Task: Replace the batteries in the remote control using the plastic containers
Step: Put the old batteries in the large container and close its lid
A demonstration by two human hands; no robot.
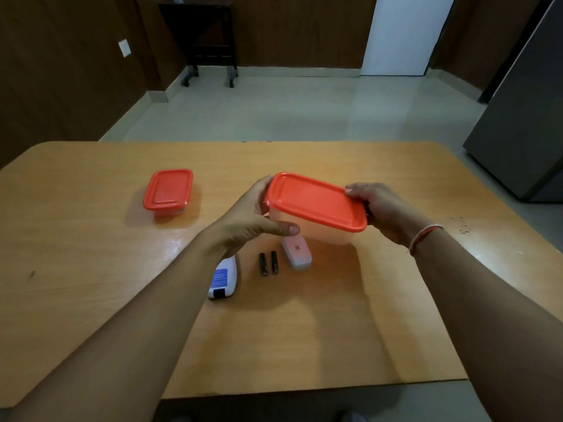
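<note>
On a wooden table [91,300], lidded container [316,208] raised above it, long axis left to right, gripped endwise between left hand [253,217] and right hand [384,208]; just nearer, two batteries [268,263], seemingly loose, beside the remote [222,278].

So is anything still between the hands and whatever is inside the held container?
Yes: its orange lid sits closed on the container, held by the left hand and right hand.
</note>
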